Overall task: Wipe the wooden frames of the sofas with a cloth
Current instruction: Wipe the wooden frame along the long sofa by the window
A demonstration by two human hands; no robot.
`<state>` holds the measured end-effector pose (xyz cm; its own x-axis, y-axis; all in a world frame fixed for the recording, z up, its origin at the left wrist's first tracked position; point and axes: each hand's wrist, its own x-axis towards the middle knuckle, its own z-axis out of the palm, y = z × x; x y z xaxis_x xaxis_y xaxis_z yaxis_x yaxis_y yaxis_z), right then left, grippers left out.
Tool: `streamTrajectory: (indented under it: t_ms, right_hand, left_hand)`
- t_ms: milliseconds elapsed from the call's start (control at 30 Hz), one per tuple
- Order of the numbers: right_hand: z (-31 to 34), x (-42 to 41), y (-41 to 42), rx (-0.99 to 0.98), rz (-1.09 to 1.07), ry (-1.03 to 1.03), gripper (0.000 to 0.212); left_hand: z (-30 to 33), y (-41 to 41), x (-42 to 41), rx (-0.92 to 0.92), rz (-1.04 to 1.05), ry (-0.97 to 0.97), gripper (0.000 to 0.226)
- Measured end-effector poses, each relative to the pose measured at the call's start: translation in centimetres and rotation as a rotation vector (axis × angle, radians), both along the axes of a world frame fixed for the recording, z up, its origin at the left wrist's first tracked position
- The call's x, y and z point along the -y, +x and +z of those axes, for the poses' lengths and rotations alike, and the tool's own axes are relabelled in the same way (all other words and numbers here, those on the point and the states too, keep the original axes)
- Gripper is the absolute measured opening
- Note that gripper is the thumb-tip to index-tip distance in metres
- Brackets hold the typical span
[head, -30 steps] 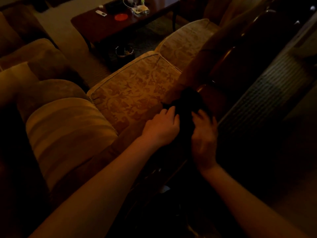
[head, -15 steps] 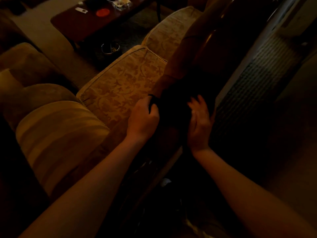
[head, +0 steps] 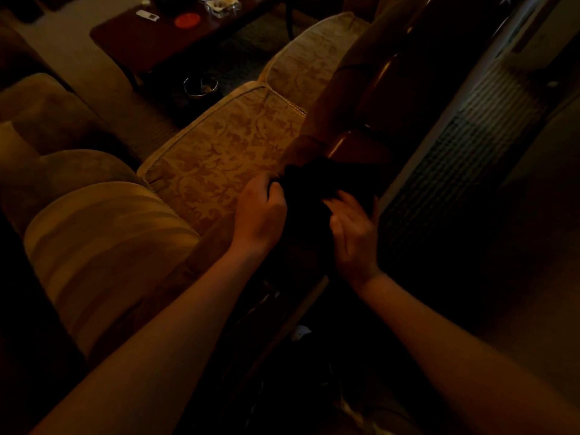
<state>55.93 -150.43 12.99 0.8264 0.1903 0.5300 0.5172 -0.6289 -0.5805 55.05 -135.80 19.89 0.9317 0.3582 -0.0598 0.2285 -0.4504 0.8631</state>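
dark coffee table [head: 135, 42] with red disc [head: 187, 20] and white remote [head: 147, 15]; metal bowl [head: 201, 86] beneath, on the floor

Head view: worn high, aimed forward and down, close over the sofa frame [head: 361, 142]
Coffee table [head: 150, 39]: seen far, at 11 o'clock

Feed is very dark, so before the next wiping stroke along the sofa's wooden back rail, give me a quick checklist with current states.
1. Left hand has a grip on the dark crumpled cloth: ok.
2. Right hand on the cloth: ok; firm grip cannot tell.
3. Cloth lies on the glossy brown wooden sofa frame: ok.
4. Frame ahead free of objects: ok as far as visible.
5. Cloth clear of the beige floral seat cushion: cannot tell, too dark at the edge.
6. Frame dust or dirt remaining: cannot tell.
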Motion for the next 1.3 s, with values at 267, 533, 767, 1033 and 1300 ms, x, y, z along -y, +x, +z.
streamTrajectory:
  t_ms: [267,533,767,1033,1300]
  right_hand:
    - [-0.7,-1.6,-3.2,0.251,0.268,-0.132,0.037]
    - [0.8,-0.8,-0.9,0.022,0.089,-0.033,0.043]
    - [2.4,-1.9,-1.3,0.184,0.220,-0.148,0.030]
    - [9.4,5.6,12.9,0.174,-0.284,-0.068,0.037]
    - [13.1,6.4,23.8,0.104,-0.357,-0.183,0.043]
  left_hand:
    - [0.5,0.2,-0.5,-0.002,0.080,-0.086,0.025]
    - [0.7,0.0,-0.4,0.014,0.066,-0.042,0.021]
    - [0.8,0.8,-1.6,-0.229,-0.108,0.017,0.029]
    - [1.5,1.5,2.2,-0.545,-0.428,0.693,0.109]
    - [1.1,12.9,9.0,-0.347,-0.293,0.433,0.127]
